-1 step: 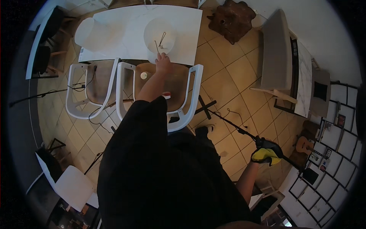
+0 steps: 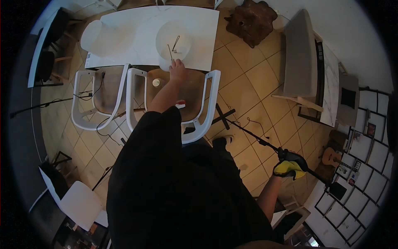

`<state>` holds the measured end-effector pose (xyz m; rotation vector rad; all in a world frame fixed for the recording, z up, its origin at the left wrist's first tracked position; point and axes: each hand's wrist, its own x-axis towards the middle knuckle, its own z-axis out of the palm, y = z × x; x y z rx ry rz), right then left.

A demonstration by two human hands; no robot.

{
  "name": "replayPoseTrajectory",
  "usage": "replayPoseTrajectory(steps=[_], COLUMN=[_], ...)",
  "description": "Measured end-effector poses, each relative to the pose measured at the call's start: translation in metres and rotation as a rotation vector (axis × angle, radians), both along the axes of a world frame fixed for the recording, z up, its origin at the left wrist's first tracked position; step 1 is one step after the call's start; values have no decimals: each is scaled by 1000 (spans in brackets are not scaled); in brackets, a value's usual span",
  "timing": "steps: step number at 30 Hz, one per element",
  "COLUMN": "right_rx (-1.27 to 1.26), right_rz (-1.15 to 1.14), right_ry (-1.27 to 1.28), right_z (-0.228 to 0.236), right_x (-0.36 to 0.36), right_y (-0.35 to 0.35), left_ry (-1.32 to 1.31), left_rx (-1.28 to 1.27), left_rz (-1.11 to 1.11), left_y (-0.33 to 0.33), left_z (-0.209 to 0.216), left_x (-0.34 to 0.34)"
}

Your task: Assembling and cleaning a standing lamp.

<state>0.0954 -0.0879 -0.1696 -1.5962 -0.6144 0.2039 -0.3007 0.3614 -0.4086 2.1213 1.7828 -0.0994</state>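
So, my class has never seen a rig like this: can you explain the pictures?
There is no machine: these are a person's own hands, seen from a wide camera worn on the head, looking down. The left hand reaches to the edge of a white table, near thin dark items; whether it holds one is unclear. The right hand, seemingly gloved, is at a black pole; its grip is hard to see. A small pale round item rests on a chair.

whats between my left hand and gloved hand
Head view: between the left hand and gloved right hand lie a brown chair seat, white chair arm, tiled floor and a black stand.
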Motion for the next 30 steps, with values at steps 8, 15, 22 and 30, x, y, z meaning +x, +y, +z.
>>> replayPoseTrajectory(steps=[8,15,22,30], right_rx=[-1,-14,-48,-126], right_rz=[-19,-31,-54,-115], right_ry=[-43,-72,-97,-132], right_z=[0,2,4,7], right_x=[-5,-9,-11,-19], right_y=[0,3,9,3], left_ry=[-292,-335,-440,-52], left_rx=[169,191,246,-168], left_rz=[-100,-140,70,98], left_y=[-57,-54,-13,82], left_z=[-20,-8,3,-48], left_x=[0,-12,-14,-31])
